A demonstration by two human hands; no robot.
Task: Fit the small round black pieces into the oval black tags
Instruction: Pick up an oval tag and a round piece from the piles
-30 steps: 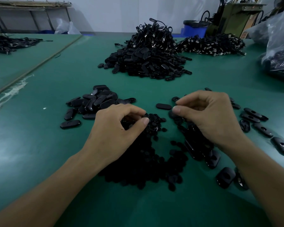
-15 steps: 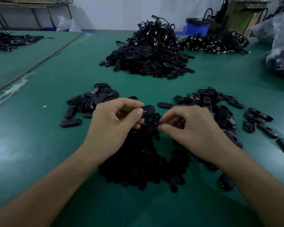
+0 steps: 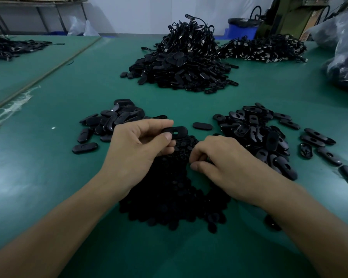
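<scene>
Pinching a light, stiff oval black plastic tag [image 3: 175, 131] by its end, the left hand [image 3: 137, 149] grips firmly — right hand [image 3: 225, 163], curled, picks among small round black pieces [image 3: 169, 189]; contents unseen.

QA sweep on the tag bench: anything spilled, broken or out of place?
Nothing broken or spilled that I can see. One oval tag lies alone on the green table between the two near heaps, and a small white speck sits left of them. The left hand holds a tag.
</scene>
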